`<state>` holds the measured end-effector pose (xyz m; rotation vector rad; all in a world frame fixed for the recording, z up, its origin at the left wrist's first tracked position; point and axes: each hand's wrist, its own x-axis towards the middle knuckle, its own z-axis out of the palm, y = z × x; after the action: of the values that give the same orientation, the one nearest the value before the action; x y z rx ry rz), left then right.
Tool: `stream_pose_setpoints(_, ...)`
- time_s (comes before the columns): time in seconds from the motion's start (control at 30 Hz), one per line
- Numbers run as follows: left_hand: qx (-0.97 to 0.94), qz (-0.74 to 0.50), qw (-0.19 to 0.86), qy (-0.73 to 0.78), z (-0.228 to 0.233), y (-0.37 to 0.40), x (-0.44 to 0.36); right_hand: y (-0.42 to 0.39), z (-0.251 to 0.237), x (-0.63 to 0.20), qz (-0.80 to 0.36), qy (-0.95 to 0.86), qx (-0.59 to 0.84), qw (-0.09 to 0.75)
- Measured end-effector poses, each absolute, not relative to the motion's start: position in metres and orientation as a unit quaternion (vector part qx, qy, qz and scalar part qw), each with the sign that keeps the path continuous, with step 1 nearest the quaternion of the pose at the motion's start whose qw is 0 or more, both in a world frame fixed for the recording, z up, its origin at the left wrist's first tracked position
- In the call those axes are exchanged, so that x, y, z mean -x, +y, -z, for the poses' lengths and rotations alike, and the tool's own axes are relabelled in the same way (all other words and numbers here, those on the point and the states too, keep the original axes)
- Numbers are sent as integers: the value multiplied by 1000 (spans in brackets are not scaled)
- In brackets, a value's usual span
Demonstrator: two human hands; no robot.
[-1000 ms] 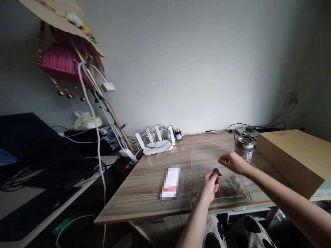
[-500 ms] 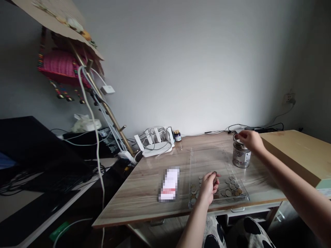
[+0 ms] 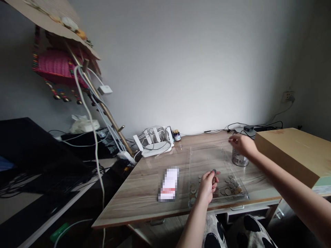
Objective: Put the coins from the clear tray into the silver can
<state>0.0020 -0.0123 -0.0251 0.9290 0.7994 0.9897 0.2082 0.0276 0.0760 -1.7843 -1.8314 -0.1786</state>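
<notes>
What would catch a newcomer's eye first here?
Probably the left hand, holding coins over a clear tray scattered with more, and the right hand, partly hiding a tin on the desk. Next come the pink bag hanging at upper left and the large yellowish box at right.

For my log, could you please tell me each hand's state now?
Left hand: closed, holding coins.
Right hand: closed near the tin; whether holding anything, unclear.

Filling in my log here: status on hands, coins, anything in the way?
Left hand holding coins. Right hand by the tin, grip unclear. Loose coins in clear tray. Right hand blocks view of tin's top.
</notes>
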Motion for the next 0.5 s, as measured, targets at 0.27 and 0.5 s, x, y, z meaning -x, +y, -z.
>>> stream_pose_setpoints(0.27,-367,-448,742,337,26,-12,0,8,-24,-136,-147,-834,487,212)
stream_pose_setpoints(0.5,-291,-452,767,350,25,-9,3,31,-69,-187,-89,-760,562,313)
